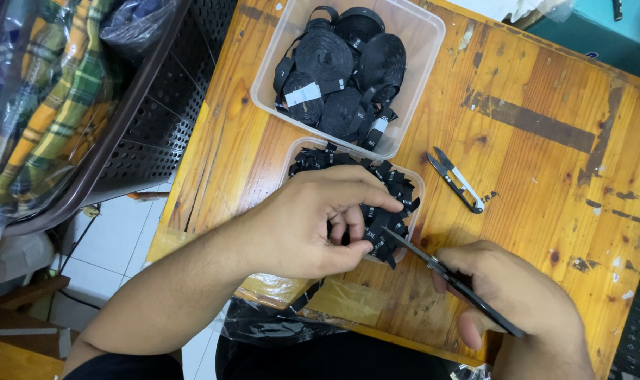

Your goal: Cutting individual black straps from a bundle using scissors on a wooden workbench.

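**Hands snipping black label tape over a wooden table**

At nine to ten o'clock in the view, a dark perforated basket (151, 119) holds plaid cloth (52, 105) in green, yellow and orange, wrapped in clear plastic. Below it lies a white tiled floor (123, 239).

The wooden table (545, 176) fills the middle and right of the view, its top scuffed and marked with dark stripes. At twelve o'clock stands a clear plastic tub (418, 42) filled with rolls of black label tape (341, 70), some banded with white tags.

Just below it, near the centre, a second, smaller clear tub (404, 176) holds loose cut black labels (397, 186). The left hand (306, 225) lies over this tub, fingers curled, pinching a strip of black label tape (376, 232) between thumb and fingertips. The strip sits at the tub's five o'clock edge.

At two o'clock from the strip, a spare pair of thread snips (455, 180) lies flat on the table, apart from both hands.

At five o'clock in the view, the right hand (524, 302) is closed around a second pair of black snips (454, 281), whose blade tip touches the pinched strip. A crumpled black plastic bag (278, 324) lies at the table's near edge, at six o'clock.
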